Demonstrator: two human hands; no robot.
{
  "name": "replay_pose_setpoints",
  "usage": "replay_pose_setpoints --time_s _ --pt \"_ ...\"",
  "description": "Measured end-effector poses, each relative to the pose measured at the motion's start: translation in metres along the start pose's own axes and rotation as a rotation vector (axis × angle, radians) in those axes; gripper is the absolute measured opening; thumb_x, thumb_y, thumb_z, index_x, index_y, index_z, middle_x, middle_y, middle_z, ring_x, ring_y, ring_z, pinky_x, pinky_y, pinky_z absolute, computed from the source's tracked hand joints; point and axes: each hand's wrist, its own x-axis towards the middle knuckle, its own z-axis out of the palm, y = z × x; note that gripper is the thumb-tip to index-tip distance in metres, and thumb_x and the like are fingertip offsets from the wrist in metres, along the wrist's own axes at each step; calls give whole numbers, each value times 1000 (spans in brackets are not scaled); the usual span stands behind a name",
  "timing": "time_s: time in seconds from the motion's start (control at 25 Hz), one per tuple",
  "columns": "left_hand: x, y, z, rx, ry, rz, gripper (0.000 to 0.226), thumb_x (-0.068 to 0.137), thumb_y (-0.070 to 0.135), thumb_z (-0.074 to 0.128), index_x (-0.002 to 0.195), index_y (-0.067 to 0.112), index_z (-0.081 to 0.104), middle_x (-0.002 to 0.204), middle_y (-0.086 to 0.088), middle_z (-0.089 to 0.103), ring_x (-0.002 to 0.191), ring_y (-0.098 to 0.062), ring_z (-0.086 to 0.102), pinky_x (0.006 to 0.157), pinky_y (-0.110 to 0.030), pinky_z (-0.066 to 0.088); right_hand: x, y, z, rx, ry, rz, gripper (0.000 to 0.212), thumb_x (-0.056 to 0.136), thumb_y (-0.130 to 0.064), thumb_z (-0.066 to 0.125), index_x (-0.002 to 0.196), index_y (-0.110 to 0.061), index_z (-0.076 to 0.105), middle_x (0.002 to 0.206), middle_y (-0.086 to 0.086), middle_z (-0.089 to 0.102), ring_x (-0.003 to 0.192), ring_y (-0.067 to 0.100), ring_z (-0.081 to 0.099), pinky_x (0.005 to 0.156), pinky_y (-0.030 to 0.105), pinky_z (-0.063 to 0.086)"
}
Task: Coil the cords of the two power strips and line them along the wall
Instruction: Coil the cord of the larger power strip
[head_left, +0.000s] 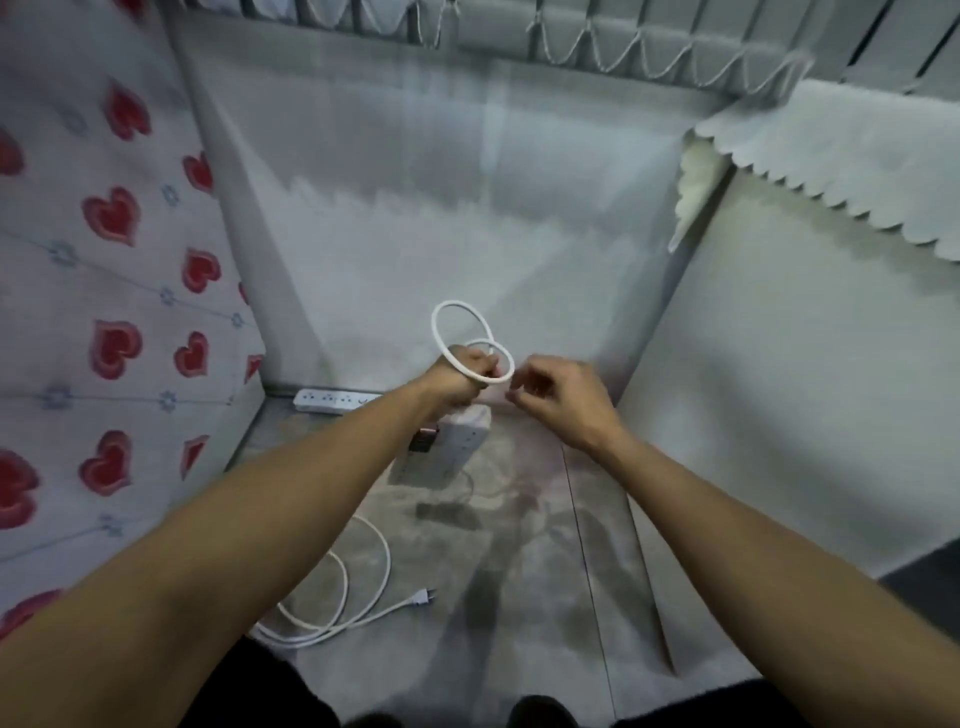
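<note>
My left hand (462, 382) grips a white cord coiled into two loops (451, 332) that stand up above the fist. A white power strip (465, 434) hangs just below that hand, partly hidden by my wrist. My right hand (558, 397) hovers close beside the coil with fingers curled; whether it pinches the cord is unclear. A second white power strip (335, 400) lies on the floor against the far wall. Its loose white cord (343, 587) curls on the floor under my left forearm and ends in a plug (423, 598).
A bed with a heart-patterned cover (104, 312) fills the left side. A white-draped piece of furniture (831, 312) stands on the right. Between them is a narrow strip of grey floor (519, 597) ending at the pale wall (441, 208). My feet show at the bottom edge.
</note>
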Motion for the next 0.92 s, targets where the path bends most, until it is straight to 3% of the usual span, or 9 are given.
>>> replay_pose_setpoints --time_s 0.12,0.28,0.44,0.56,0.68,0.76,0.84,0.92 --pt "-23 28 -13 118 -71 54 33 97 10 46 66 15 54 58 -3 42 50 -13 32 46 -23 22 6 -28 -18 74 119 -31 28 72 -40 74 90 -27 57 70 -7 55 61 15 54 58 34 45" --pt "-58 40 -15 206 -111 61 35 100 21 44 69 10 58 60 -2 45 51 -14 37 45 -23 30 6 -53 -23 226 160 -97 11 76 -32 73 82 -24 68 65 -9 53 60 11 51 59 33 46" --pt "-75 26 -10 195 -179 48 32 101 21 45 76 9 59 60 -4 44 48 -14 38 42 -20 33 18 -60 -34 594 251 167 15 75 -22 79 69 -20 65 60 -3 58 55 8 50 59 22 44" --pt "-84 10 -2 143 -234 40 32 102 22 43 76 10 57 57 0 39 49 -12 34 47 -24 30 23 -39 -40 672 332 416 18 77 -22 77 67 -17 63 52 -2 58 38 0 48 46 16 41" --pt "-90 -2 -2 80 -309 22 33 103 25 40 76 11 53 53 6 32 48 -9 28 49 -24 26 20 -9 -37 978 385 743 19 89 -11 63 71 -8 56 51 4 58 31 5 52 34 19 42" --pt "-90 -2 -5 51 -311 4 35 103 28 40 71 15 48 51 8 28 46 -8 24 48 -23 23 15 -1 -36 1142 384 849 17 94 -3 49 77 -4 51 66 11 58 39 11 60 39 20 51" --pt "-86 -2 -7 4 -263 -29 39 103 31 38 67 18 41 51 8 25 45 -8 21 46 -23 20 15 -3 -34 1129 314 800 12 95 -3 46 84 -6 51 77 13 62 48 12 65 47 20 55" --pt "-79 -1 -12 -64 -230 -65 42 103 32 35 62 22 34 49 9 23 44 -8 17 44 -23 17 19 -20 -32 1048 173 607 12 93 -5 50 83 -10 55 77 12 68 54 13 69 54 23 56"
